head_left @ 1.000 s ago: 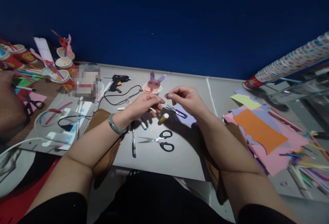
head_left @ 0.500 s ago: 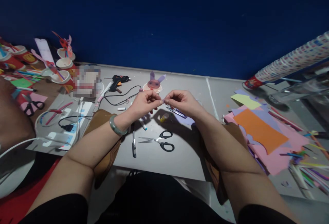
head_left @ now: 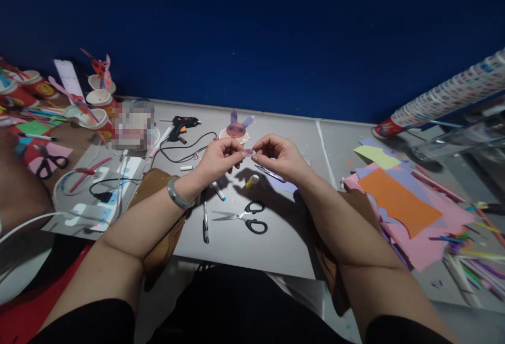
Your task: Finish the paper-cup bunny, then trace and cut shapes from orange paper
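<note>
Above the table, my left hand [head_left: 224, 161] pinches a small purplish piece [head_left: 248, 152], perhaps paper; its exact kind is too small to make out. My right hand [head_left: 279, 158] has thumb and forefinger closed at the other edge of that piece. Behind the hands stands a paper cup [head_left: 243, 139] bearing a round face with purple ears [head_left: 236, 127]. A yellow-and-white glue stick [head_left: 252, 181] lies below my fingers, and purple-handled scissors [head_left: 272, 174] lie partly under my right hand. Nearer me rest black-handled scissors [head_left: 241, 216] and a pen [head_left: 205, 223].
A black glue gun [head_left: 183, 124] with its cord lies back left, near a power strip [head_left: 118, 191]. Coloured paper [head_left: 398, 199] and pipe cleaners [head_left: 481, 275] cover the right side. A long stack of cups [head_left: 445, 94] leans there. At left, another person's arm [head_left: 21, 181] shows.
My hands have drawn slightly apart, and the small purplish piece shows more between the fingertips. My right hand has shifted a little up. More of the glue stick is visible.
</note>
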A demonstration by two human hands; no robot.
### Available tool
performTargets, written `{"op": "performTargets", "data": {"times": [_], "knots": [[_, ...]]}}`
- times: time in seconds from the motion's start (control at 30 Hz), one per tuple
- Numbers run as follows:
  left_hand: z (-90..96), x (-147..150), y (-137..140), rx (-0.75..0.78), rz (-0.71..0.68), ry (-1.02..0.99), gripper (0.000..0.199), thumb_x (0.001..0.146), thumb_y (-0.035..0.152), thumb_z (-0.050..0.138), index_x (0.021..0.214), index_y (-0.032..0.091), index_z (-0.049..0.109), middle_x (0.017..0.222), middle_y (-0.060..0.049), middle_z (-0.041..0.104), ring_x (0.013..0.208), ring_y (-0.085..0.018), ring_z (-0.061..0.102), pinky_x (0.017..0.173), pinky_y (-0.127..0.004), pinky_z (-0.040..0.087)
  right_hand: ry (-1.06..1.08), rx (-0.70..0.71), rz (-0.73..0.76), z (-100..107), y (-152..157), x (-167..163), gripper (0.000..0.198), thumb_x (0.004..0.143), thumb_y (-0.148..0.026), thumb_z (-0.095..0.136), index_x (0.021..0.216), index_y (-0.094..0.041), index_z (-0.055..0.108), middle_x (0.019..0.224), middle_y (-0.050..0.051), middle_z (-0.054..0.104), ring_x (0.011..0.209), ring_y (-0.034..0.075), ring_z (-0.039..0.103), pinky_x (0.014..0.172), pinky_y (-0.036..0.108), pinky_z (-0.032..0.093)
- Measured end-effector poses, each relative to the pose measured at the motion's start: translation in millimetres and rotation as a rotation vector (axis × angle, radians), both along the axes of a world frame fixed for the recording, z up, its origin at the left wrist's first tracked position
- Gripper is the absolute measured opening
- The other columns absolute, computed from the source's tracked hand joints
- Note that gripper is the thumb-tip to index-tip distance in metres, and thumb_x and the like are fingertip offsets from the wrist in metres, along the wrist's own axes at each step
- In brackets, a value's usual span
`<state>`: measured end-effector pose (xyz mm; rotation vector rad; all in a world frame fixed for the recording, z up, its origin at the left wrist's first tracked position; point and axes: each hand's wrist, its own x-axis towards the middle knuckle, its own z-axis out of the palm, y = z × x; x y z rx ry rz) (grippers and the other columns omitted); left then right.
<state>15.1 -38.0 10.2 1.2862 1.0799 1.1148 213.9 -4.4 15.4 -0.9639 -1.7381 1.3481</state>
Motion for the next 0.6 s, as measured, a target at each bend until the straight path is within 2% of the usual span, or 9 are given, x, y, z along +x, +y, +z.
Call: {"op": "performTargets", "data": {"times": [0.13,0.27,0.4,0.5,0.6], "knots": [[-0.4,-0.6,1.4,-0.014,-0.01,-0.053,0.033,0.075,0.04,0.087,0.077,0.018,0.062,0.061,0.003,0.061,0.05,-0.007,0.055,0.043,-0.02,0.042,0.043,-0.001,-0.02,-1.9,-0.4,-1.8,0.048,0.072,-0.061,0.088,0.078,-0.019,0.065,0.071,-0.001,0.062,0.062,0.011,0.051,0.058,0.027,0.041],[-2.5,-0.5,1.9,-0.018,-0.031,-0.049,0.033,0.075,0.04,0.087,0.077,0.018,0.063,0.062,0.003,0.063,0.05,-0.008,0.056,0.043,-0.021,0.041,0.07,0.004,-0.037,-1.6,-2.5,-4.6,0.047,0.074,-0.062,0.087,0.078,-0.019,0.067,0.07,-0.001,0.062,0.064,0.013,0.054,0.06,0.029,0.043],[-2.7,0.4,1.0,0.004,-0.026,-0.016,0.033,0.074,0.041,0.087,0.08,0.018,0.064,0.065,0.002,0.064,0.051,-0.009,0.057,0.043,-0.022,0.041,0.048,0.033,-0.036,0.7,0.2,-1.9,0.047,0.075,-0.062,0.086,0.077,-0.019,0.067,0.067,-0.002,0.061,0.061,0.012,0.051,0.058,0.028,0.042],[0.1,-4.3,3.9,0.095,0.071,-0.017,0.032,0.078,0.043,0.085,0.086,0.019,0.066,0.07,0.0,0.066,0.056,-0.01,0.059,0.051,-0.024,0.046,-0.06,0.094,-0.105,-0.4,9.3,5.1,0.045,0.076,-0.061,0.086,0.078,-0.02,0.068,0.069,-0.001,0.062,0.061,0.012,0.05,0.059,0.028,0.041],[3.6,-18.5,13.6,0.266,0.292,0.007,0.033,0.079,0.044,0.085,0.092,0.02,0.067,0.081,-0.002,0.069,0.071,-0.012,0.062,0.067,-0.027,0.05,-0.174,0.175,-0.156,-5.9,22.4,12.7,0.042,0.079,-0.058,0.084,0.077,-0.02,0.068,0.076,0.002,0.065,0.065,0.013,0.052,0.063,0.029,0.041]]}}
